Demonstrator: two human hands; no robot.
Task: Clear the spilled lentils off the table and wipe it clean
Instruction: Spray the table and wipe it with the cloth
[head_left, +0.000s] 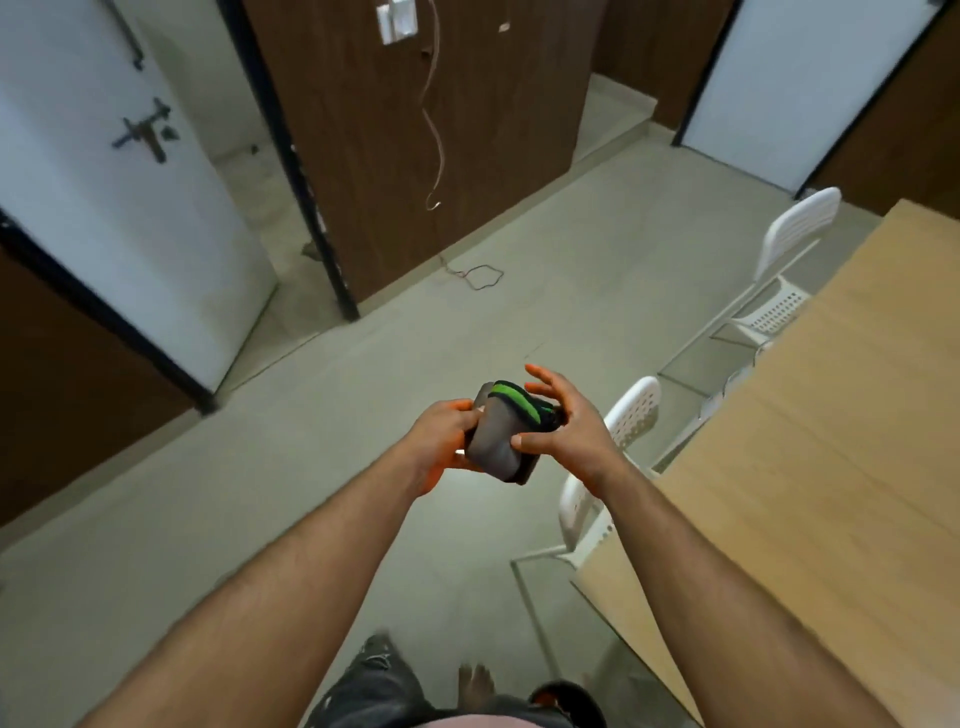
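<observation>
Above the floor, off the bench's (810, 467) left edge, the left grip (441, 436) curls round a folded grey-and-green cloth (501, 431) while the right grip (561, 426) pinches it, fingers partly spread, beside white chairs (631, 415).

One wide-angle head-worn camera looked forward and steeply down from standing height. Both bare forearms reached into the frame from its bottom edge, close beneath the lens. The pale tiled floor (322, 493) filled the middle, and the light wooden rectangular table (831, 441) ran along the right edge.
</observation>
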